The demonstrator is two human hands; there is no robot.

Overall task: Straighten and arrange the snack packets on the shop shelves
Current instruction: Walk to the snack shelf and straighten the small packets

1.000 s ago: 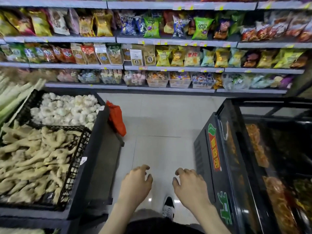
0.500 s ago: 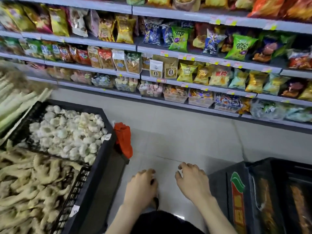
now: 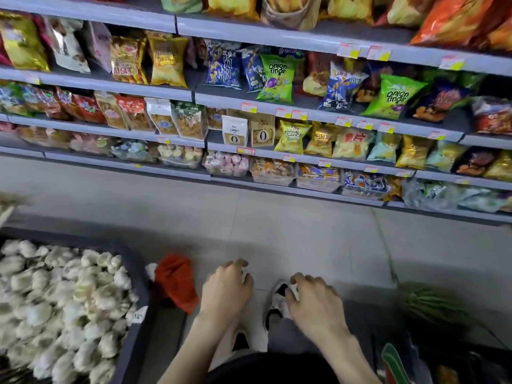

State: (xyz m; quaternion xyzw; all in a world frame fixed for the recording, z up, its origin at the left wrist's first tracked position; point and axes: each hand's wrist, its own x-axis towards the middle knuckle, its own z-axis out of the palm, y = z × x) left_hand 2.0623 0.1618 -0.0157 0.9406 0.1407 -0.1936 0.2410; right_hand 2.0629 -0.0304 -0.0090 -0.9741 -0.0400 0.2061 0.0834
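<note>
I see both hands low in the centre of the frame, over the floor [image 3: 277, 225] and well apart from the shelves [image 3: 277, 37]. My left hand [image 3: 225, 291] hangs palm down with its fingers loosely curled and nothing in them. My right hand [image 3: 315, 306] is just beside it to the right, also palm down, fingers bent and relaxed, holding nothing. Its fingertips overlap a black-and-white shoe [image 3: 277, 303] below them, but I cannot tell whether they touch it. The packets [image 3: 349, 142] fill four tiers of shelving across the top half of the frame, running from upper left down toward the right edge. In the second tier a green onion-rings bag [image 3: 275, 79] stands upright near the centre, with a blue bag [image 3: 223, 67] to its left. A second green bag [image 3: 393, 97] leans further right. Below them, two pale bags [image 3: 235, 131] marked with a zero stand side by side, and a row of yellow bags [image 3: 292, 137] tilts to their right. The lowest tier carries clear tubs [image 3: 273, 171] of sweets. At lower left a dark crate [image 3: 133, 353] is heaped with garlic [image 3: 55, 300], and a red bag [image 3: 174, 281] hangs at its corner, just left of my left hand. A watermelon [image 3: 432, 304] sits at lower right, near my right hand but apart from it.
</note>
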